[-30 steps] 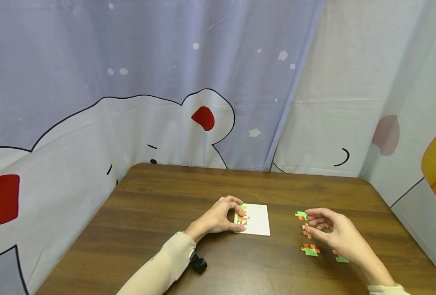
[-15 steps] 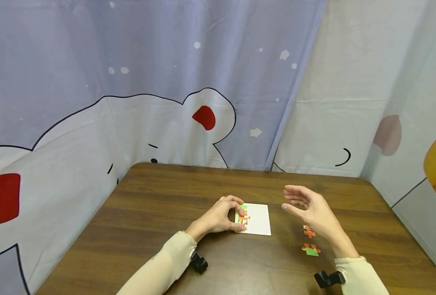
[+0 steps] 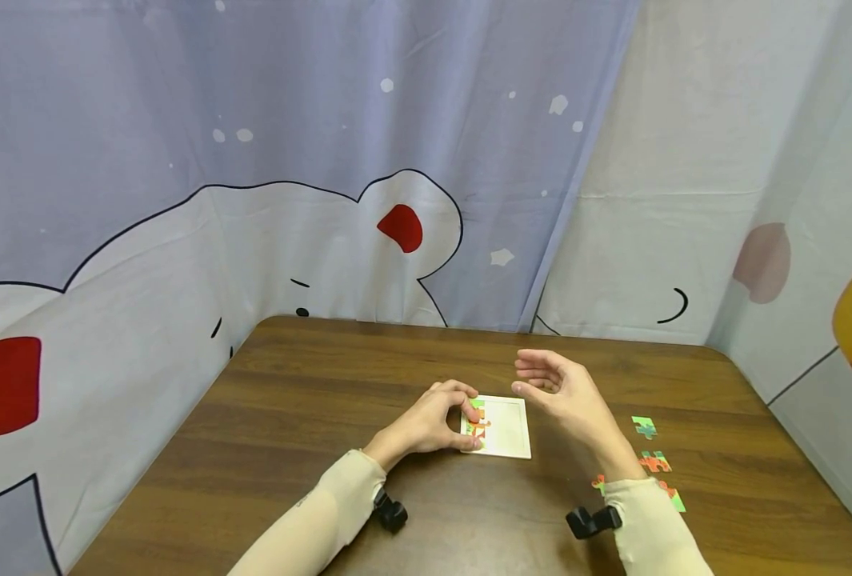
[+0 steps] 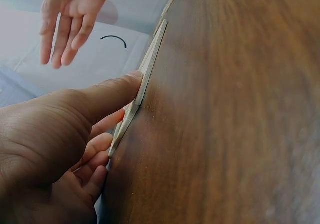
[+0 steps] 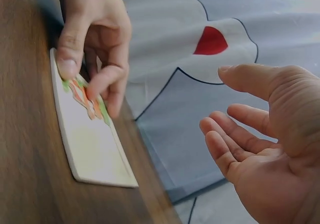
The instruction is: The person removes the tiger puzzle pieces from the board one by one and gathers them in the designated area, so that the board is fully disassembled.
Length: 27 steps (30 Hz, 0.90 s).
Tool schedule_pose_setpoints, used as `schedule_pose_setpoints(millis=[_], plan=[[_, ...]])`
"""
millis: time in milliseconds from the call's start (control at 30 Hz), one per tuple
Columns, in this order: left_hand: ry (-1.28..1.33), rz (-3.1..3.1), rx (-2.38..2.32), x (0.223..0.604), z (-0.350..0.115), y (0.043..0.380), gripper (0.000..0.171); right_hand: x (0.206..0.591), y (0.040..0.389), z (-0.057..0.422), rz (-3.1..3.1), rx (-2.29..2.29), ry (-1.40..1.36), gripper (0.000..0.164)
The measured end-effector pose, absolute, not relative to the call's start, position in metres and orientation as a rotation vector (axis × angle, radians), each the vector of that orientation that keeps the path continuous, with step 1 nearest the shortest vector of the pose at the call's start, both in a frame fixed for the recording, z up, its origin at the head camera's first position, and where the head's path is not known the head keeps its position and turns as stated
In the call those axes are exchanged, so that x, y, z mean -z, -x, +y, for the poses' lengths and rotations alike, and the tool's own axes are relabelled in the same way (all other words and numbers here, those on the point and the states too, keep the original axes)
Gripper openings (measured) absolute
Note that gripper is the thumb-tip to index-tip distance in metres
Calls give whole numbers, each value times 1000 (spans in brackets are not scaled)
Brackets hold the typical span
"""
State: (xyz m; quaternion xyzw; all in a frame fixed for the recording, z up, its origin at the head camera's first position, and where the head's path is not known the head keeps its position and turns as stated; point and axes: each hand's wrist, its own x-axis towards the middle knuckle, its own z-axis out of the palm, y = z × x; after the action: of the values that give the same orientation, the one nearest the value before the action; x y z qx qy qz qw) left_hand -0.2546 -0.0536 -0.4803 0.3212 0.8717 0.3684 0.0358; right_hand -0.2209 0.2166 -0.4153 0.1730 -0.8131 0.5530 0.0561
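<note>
A square white puzzle tray (image 3: 508,430) lies on the table, with joined orange and green puzzle pieces (image 3: 477,426) along its left side. My left hand (image 3: 428,422) grips the tray's left part, thumb at the near edge and fingers towards the far edge. In the left wrist view that thumb (image 4: 112,94) presses against the tray's rim. My right hand (image 3: 566,400) hovers just right of the tray. Its thumb and fingers stand apart in the right wrist view, where no piece shows between them. Some loose pieces are hidden behind the right forearm.
On the table (image 3: 310,384) at the right lie loose puzzle pieces: a green and blue one (image 3: 644,427), an orange one (image 3: 655,462), an orange and green one (image 3: 674,497), and another (image 3: 598,484) partly covered by the sleeve. A printed curtain (image 3: 310,248) hangs behind the table.
My right hand has moved left from above the loose pieces to beside the tray, uncovering pieces at the right and covering others. The left hand stays on the tray.
</note>
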Motion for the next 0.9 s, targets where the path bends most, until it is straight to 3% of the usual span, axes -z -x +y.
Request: schedule_pose_setpoints(millis=[533, 900], plan=[[-995, 2721, -1090, 483, -53, 254, 40, 446, 228, 194, -2518, -1718, -534, 43], [-922, 2809, -1043, 479, -51, 252, 80, 472, 235, 183, -2605, -1636, -485, 36]])
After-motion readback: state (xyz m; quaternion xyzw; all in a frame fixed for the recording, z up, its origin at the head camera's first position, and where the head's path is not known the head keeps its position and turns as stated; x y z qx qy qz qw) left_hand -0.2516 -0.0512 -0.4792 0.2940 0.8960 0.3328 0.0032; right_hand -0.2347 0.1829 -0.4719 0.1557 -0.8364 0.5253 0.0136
